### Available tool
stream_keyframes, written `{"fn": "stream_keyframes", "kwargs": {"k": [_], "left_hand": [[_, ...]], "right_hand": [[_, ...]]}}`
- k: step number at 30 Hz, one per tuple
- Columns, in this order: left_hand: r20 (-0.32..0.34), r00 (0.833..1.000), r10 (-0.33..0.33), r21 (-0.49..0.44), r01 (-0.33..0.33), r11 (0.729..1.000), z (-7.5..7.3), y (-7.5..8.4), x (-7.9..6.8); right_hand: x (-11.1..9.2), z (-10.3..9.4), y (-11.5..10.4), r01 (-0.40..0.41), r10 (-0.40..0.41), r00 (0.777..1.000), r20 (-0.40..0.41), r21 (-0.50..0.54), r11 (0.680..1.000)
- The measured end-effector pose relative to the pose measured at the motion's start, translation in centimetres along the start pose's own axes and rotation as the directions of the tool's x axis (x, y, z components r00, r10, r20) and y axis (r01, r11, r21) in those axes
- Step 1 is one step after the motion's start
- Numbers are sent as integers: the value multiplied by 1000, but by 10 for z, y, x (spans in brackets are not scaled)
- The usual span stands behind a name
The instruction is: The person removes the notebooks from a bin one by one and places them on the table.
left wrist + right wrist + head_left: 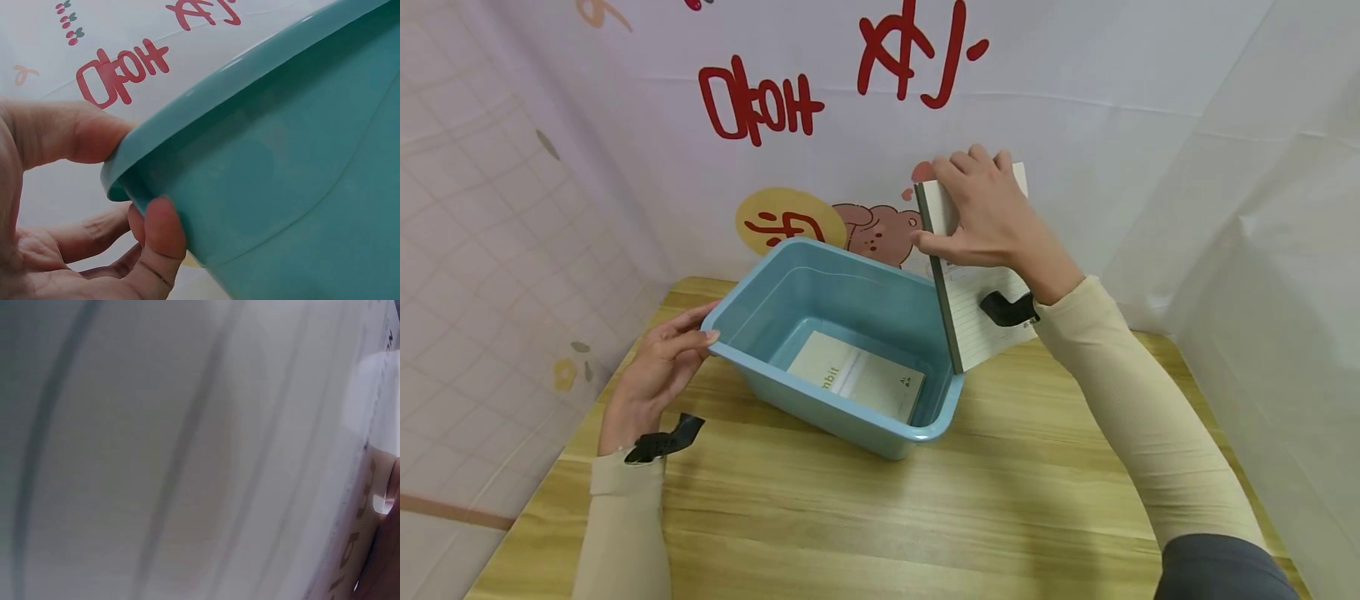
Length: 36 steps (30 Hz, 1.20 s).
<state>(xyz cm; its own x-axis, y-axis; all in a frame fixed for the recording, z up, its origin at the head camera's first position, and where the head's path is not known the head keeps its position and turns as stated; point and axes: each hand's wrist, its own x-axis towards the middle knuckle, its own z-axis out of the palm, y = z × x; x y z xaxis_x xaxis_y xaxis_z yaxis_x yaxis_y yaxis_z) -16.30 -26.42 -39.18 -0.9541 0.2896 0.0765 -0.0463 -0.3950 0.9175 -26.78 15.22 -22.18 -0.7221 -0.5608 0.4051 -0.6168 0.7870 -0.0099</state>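
Seemingly partway, with one book (861, 379) in the tub (835, 417) — gripping a notebook (968, 327), not yet in, with right hand (988, 208) at two o'clock, pinching tub edge with left hand (658, 371) at nine.

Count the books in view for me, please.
2. One book lies in the tub; the other book is in the right hand, by the tub's right end. More could be hidden under the one in the tub.
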Motion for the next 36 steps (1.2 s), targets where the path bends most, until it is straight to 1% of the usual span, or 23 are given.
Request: {"fn": "stream_keyframes", "kwargs": {"k": [4, 8, 14, 20, 23, 27, 33, 36], "left_hand": [[-2, 1000, 1, 23, -1, 1000, 0, 0, 1], [1, 1000, 3, 23, -3, 1000, 1, 0, 3], [5, 1000, 14, -5, -14, 1000, 2, -1, 4], [13, 1000, 15, 1, -15, 1000, 2, -1, 6], [18, 1000, 15, -2, -15, 1000, 3, 0, 7], [3, 1000, 17, -12, -17, 1000, 3, 1, 7], [-3, 1000, 0, -2, 0, 1000, 2, 1, 4], [-12, 1000, 10, -9, -11, 1000, 1, 0, 3]], "right_hand": [[-13, 10, 27, -69, 71, 996, 49, -42, 997], [-28, 22, 56, -147, 153, 984, 92, -64, 987], [-54, 44, 96, -260, 267, 950, 162, -63, 963], [-79, 71, 127, -320, 323, 917, 235, -52, 946], [-90, 87, 137, -349, 348, 893, 284, -49, 936], [-102, 113, 145, -375, 369, 868, 332, -48, 926], [-115, 153, 148, -378, 379, 837, 395, -83, 922], [-120, 170, 148, -395, 391, 823, 412, -80, 915]]}}
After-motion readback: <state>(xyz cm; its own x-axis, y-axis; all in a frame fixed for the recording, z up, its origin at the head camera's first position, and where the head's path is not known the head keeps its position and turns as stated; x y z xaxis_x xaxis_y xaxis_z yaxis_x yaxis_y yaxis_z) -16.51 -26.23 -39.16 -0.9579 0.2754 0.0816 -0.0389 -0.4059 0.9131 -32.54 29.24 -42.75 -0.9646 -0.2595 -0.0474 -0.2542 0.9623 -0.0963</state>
